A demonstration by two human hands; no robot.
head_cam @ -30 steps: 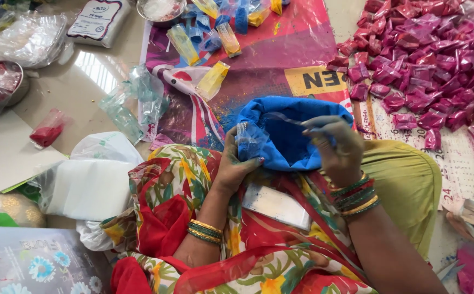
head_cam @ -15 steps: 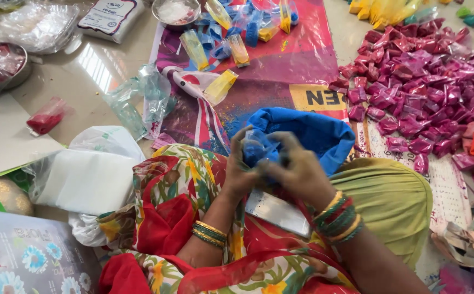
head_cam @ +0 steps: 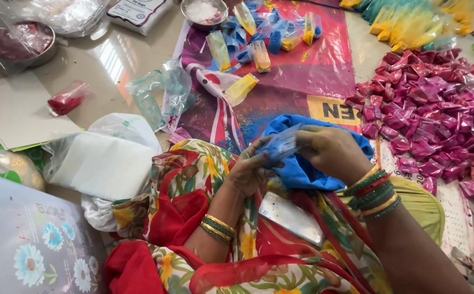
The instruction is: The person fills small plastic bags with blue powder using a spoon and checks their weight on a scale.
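Observation:
My left hand [head_cam: 250,171] and my right hand [head_cam: 332,152] meet over my lap, both pinching a small clear packet of blue powder [head_cam: 280,146]. Just behind the packet lies a blue bag of powder [head_cam: 302,169], open on my knee. A flat metal piece [head_cam: 291,218] rests on my patterned cloth below the hands. Bangles ring both wrists.
A big heap of pink packets [head_cam: 433,109] lies at the right, yellow and green ones [head_cam: 411,22] at the far right. Several blue and yellow packets [head_cam: 259,38] sit on a pink sheet ahead. A white bag [head_cam: 103,163], a steel bowl [head_cam: 204,11] and a red packet [head_cam: 65,98] lie to the left.
My right hand has come in from the bag's right side and joined the left on the small blue packet. The view has shifted slightly leftward.

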